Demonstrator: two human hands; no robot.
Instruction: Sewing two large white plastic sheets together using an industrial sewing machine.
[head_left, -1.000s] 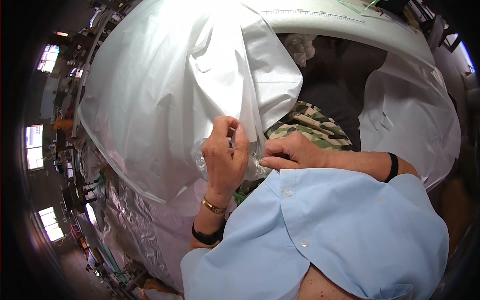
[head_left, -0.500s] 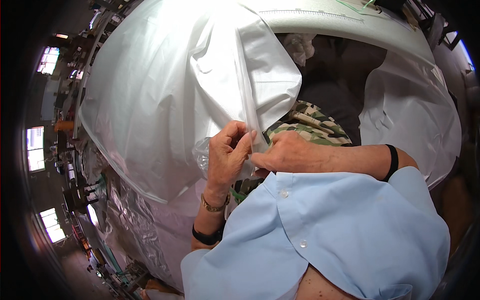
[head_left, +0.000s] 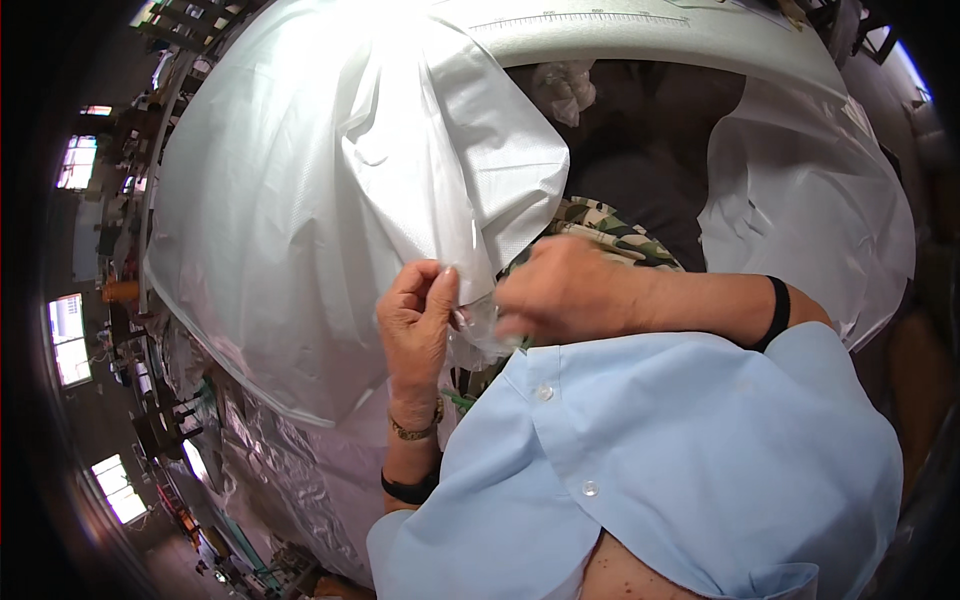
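A large white plastic sheet (head_left: 270,220) with a fine textured surface drapes over the table toward me, gathered into folds at its middle. My left hand (head_left: 412,330) is closed on the narrow lower end of those folds, pinched between thumb and fingers. Just below and right of that pinch hangs thin clear plastic film (head_left: 484,325). My right hand (head_left: 565,290) is beside the film, its fingers curled and smeared by motion. Whether it grips anything cannot be made out.
A pale curved table edge with a printed ruler scale (head_left: 600,18) runs across the far side. Another white sheet (head_left: 810,215) hangs at the right. Crumpled clear plastic (head_left: 565,92) sits under the table edge. Camouflage cloth (head_left: 625,240) covers my lap. Shiny plastic sheeting (head_left: 290,480) lies at lower left.
Both hands were together at the fold; now my right hand has come apart from the left. The left hand has shifted slightly left and down with the sheet, and more clear film shows.
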